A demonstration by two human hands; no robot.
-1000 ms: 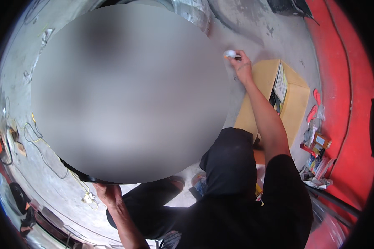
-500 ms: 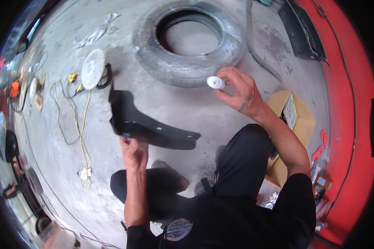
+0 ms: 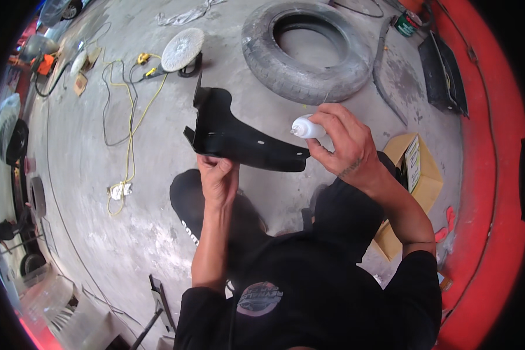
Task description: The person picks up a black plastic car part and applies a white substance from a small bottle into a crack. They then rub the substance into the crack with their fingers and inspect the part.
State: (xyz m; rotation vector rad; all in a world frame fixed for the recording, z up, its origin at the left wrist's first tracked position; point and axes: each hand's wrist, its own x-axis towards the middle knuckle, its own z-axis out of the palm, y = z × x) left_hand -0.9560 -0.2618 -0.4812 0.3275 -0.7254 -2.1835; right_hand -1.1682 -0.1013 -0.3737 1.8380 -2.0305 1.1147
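Since half a second ago, both hands have drawn closer together and the black panel sits higher in my view. Largest nearby, a worn tyre lies flat on the concrete floor, beyond the hands. I see the black plastic panel held off the floor, my left hand clenched on its lower edge. My right hand grips a small white bottle, its tip just beside the panel's right end. A cardboard box stands by the red wall.
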